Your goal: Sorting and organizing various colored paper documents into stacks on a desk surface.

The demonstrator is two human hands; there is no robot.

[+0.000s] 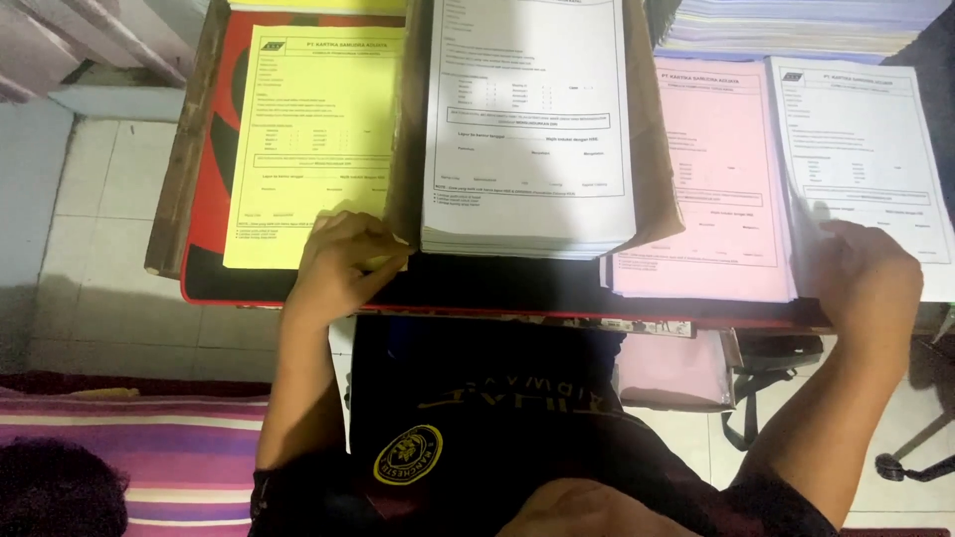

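Four stacks of printed forms lie side by side on a low surface (298, 288) with a red and black top. Between the two hands sits the tall white stack (527, 129), resting on brown wrapping paper (657, 149) that folds up along its sides. It stands just right of the left hand and partly blocks the way across to the pink stack (716, 179). Beyond the pink stack, at the far edge, more piled paper in pale colours (796, 25) shows.

The left hand (343, 264) rests on the lower right corner of the yellow stack (308, 139). Its fingers (383, 244) are curled loosely and pinch the corner of the top yellow sheet, right against the foot of the tall white stack.

The right hand (870, 278) lies flat on the lower part of the white stack at the right (860, 149), which overlaps the pink stack just left of it. Its fingers (846, 234) are spread and pressed onto the top sheet, gripping nothing that can be seen.

Under the near edge of the surface, a pink folder (676, 373) and a dark strap (756, 408) hang near the right forearm. A striped purple mat (149, 447) lies on the floor below the left elbow.
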